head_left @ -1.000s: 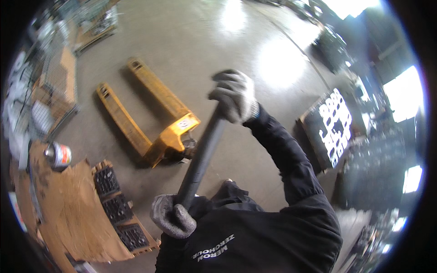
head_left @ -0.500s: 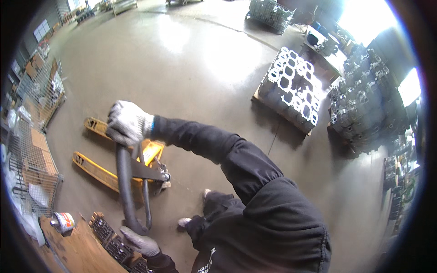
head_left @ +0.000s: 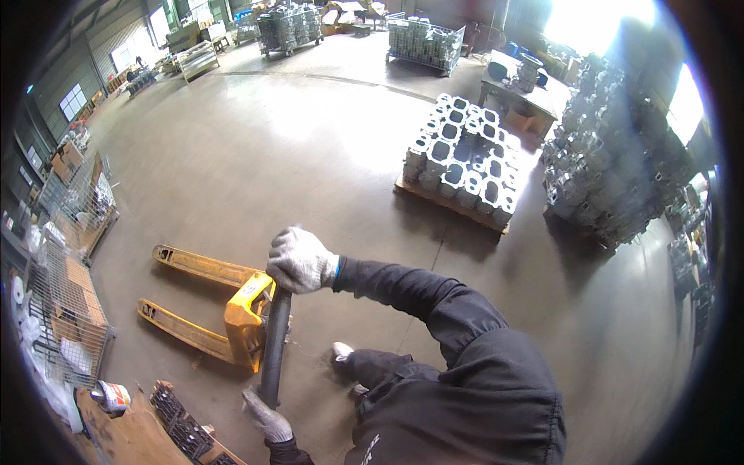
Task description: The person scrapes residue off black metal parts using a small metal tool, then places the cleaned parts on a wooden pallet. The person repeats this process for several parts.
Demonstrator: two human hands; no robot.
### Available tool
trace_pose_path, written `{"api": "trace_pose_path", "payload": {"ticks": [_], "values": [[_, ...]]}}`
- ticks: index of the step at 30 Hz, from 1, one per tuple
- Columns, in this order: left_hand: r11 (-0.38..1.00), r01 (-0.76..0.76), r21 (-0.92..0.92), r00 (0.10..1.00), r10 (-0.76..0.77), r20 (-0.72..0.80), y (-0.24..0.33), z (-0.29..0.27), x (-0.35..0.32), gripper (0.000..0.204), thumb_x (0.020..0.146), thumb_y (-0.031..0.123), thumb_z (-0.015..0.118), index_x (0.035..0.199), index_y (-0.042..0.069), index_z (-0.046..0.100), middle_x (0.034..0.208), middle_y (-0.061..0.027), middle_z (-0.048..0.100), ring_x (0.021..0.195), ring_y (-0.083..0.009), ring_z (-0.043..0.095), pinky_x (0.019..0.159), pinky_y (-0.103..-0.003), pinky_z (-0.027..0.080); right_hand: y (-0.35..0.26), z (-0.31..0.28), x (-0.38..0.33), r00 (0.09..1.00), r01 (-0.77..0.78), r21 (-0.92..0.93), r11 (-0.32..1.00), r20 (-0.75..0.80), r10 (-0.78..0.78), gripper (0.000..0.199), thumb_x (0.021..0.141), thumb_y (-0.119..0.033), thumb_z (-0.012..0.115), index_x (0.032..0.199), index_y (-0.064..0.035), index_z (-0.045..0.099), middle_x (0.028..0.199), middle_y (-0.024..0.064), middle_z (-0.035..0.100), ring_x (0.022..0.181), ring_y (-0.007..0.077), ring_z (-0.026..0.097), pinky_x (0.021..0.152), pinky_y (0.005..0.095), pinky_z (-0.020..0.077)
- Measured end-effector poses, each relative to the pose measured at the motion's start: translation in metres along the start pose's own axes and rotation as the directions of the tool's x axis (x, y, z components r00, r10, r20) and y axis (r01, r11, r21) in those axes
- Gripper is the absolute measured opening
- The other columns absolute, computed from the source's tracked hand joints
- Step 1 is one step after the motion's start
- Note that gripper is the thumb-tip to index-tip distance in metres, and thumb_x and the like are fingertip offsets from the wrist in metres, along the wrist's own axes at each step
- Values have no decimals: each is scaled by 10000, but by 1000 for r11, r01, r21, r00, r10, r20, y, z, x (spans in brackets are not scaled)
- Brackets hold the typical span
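Note:
Ahead of me on the floor stands a yellow pallet jack point(head_left: 249, 319), its two worn forks pointing left. Its black handle point(head_left: 273, 353) reaches up close to my body. My right hand point(head_left: 302, 260), in a grey-white knit glove, is closed around the handle's far end. At the near end, my left hand point(head_left: 267, 417), gloved alike, wraps the handle, its fingers partly hidden. Nothing lies on the forks. My feet are just right of the jack.
A pallet of grey metal castings point(head_left: 465, 155) stands at the right, with a taller stack of castings point(head_left: 612, 163) beyond. Wire mesh cages point(head_left: 70, 287) line the left. Near left, a wooden board point(head_left: 128, 434) holds a white tub point(head_left: 115, 396) beside dark metal parts point(head_left: 180, 418).
The handle has swung right, closer to my body, with both hands still on it. My right hand has moved right and nearer. The view has shifted, showing more of the far hall.

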State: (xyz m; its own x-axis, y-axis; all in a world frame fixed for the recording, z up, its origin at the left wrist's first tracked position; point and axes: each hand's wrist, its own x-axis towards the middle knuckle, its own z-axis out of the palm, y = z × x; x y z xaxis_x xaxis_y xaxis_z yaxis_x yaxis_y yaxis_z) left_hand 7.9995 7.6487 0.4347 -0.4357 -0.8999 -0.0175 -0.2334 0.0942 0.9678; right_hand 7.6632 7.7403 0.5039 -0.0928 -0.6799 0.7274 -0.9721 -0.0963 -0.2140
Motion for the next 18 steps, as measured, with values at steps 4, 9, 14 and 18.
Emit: {"api": "trace_pose_path", "payload": {"ticks": [4,9,14,18], "values": [[996,85,14,996,-85,15,-31,-6,-72,668,1057,565,432,1048,-78,612,890,-111,614,737,-182,583,641,-332,478,-44,-46,-73,997,-72,-35,997,-6,71,166,738,-180,686,623,-133,576,608,48,556,637,285,582,650,433,445],[998,-59,30,971,64,-230,-93,18,-168,648,1049,556,474,1060,-78,606,910,-122,610,828,-206,590,710,-340,489,-81,-110,-169,991,-125,10,992,48,125,115,721,-210,712,676,-141,632,632,50,596,653,283,606,655,437,460],[952,50,303,989,-6,-146,-112,11,-269,446,1093,318,437,1224,-42,664,1027,-154,705,944,-308,664,839,-411,533,-109,-176,-256,984,-106,116,988,155,87,150,769,-250,715,739,-120,644,696,98,624,730,312,647,726,443,525],[817,-181,547,956,277,-98,-118,7,-344,464,1095,317,460,1395,-23,558,1208,-194,667,1034,-337,657,888,-421,523,-135,-228,-303,967,-61,163,985,252,18,196,808,-293,692,723,-132,620,713,99,623,719,311,647,686,445,501]]}}
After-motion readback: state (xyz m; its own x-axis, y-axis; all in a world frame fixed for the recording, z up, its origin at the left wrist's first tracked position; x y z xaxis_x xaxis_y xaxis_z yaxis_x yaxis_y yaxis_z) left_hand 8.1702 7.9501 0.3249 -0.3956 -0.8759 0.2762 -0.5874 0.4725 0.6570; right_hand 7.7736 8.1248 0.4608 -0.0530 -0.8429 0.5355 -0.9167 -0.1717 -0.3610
